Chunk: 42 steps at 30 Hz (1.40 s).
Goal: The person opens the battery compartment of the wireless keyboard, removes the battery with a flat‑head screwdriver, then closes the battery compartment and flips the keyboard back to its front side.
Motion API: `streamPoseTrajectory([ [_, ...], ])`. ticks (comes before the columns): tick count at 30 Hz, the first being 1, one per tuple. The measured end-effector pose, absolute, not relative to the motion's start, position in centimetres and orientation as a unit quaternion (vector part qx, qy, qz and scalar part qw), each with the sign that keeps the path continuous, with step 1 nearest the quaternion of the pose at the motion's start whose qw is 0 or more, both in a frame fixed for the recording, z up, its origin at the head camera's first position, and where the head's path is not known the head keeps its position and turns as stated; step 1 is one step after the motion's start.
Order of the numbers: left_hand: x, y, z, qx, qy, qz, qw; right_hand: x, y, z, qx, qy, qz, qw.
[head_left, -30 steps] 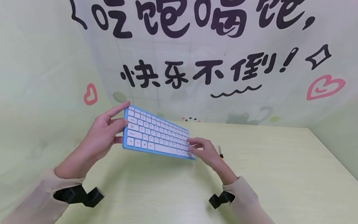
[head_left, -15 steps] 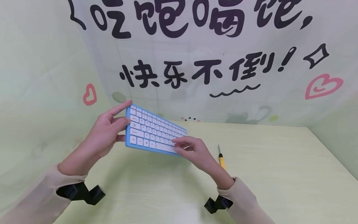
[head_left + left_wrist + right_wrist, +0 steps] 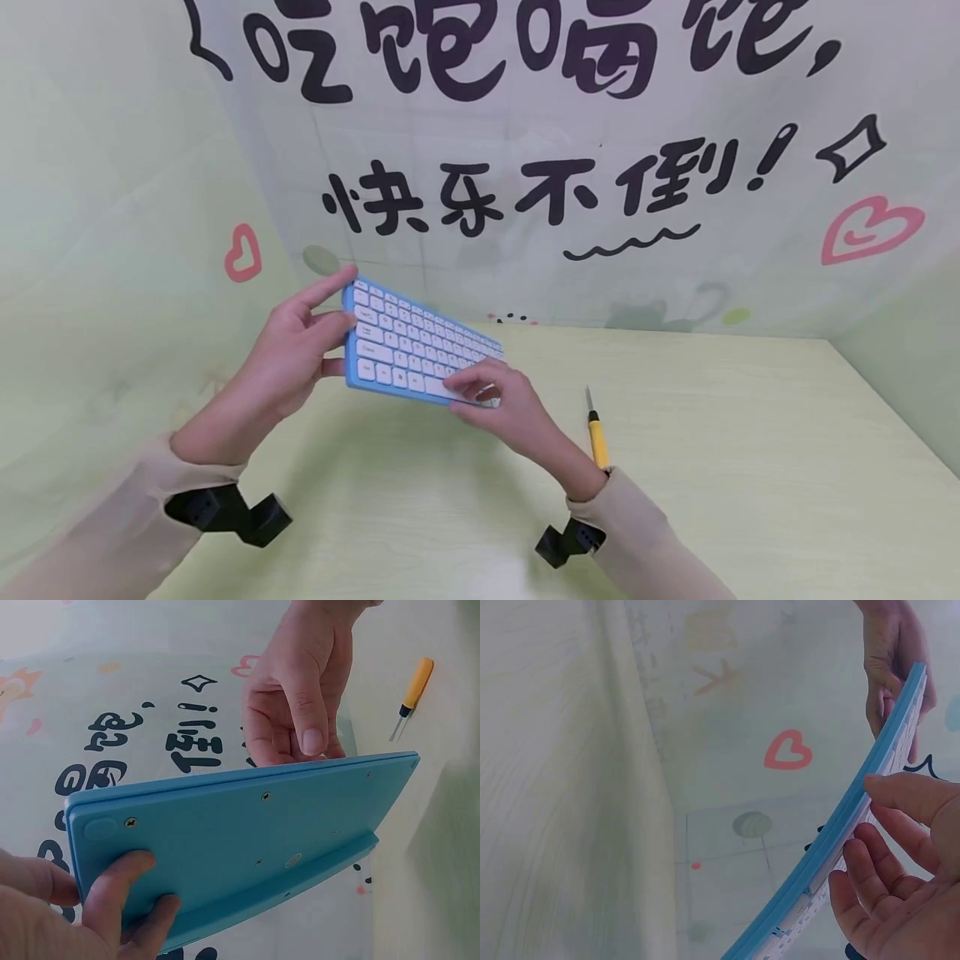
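A blue keyboard [image 3: 397,333] with white keys is held tilted above the table. My left hand [image 3: 288,350] grips its left end, the thumb at the side edge and fingers spread on the back. Several screws and a raised ridge show on that blue underside [image 3: 232,825] in the left wrist view. Across the lower right keys lies my right hand [image 3: 498,400], thumb at the near edge. Seen from the right wrist, its loosely bent fingers [image 3: 870,870] rest by the keys and the thumb tip touches the edge. The right hand covers part of the keys.
A yellow-handled screwdriver [image 3: 597,437] lies on the pale table [image 3: 712,450], just beyond my right wrist. Behind the table hangs a light backdrop [image 3: 510,275] with black lettering and pink hearts. Black wrist cameras are strapped at both sleeves.
My right hand has slid left from the keyboard's right end along its lower edge. The keyboard and left hand have shifted slightly right. More of the screwdriver is uncovered.
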<state>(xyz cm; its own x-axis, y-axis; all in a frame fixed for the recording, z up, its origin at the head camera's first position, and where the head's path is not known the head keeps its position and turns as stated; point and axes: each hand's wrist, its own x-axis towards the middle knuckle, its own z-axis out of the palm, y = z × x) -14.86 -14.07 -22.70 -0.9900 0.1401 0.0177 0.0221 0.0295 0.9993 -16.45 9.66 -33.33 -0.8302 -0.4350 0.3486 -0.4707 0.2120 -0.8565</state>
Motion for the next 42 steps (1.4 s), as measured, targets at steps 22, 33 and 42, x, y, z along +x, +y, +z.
streamPoseTrajectory([
  [22, -15.4, -11.8, -24.4, 0.003, 0.678, 0.734, 0.034, -17.7, 8.7, -36.2, 0.275, -0.799, 0.505, 0.176],
  [33, -14.9, -9.5, -23.8, 0.000, 0.679, 0.734, -0.006, -17.8, 9.0, -36.6, 0.272, -0.783, 0.508, 0.233],
  [42, -15.1, -7.4, -23.9, 0.019, 0.684, 0.729, -0.032, -17.4, 8.7, -36.5, 0.269, -0.789, 0.486, 0.262],
])
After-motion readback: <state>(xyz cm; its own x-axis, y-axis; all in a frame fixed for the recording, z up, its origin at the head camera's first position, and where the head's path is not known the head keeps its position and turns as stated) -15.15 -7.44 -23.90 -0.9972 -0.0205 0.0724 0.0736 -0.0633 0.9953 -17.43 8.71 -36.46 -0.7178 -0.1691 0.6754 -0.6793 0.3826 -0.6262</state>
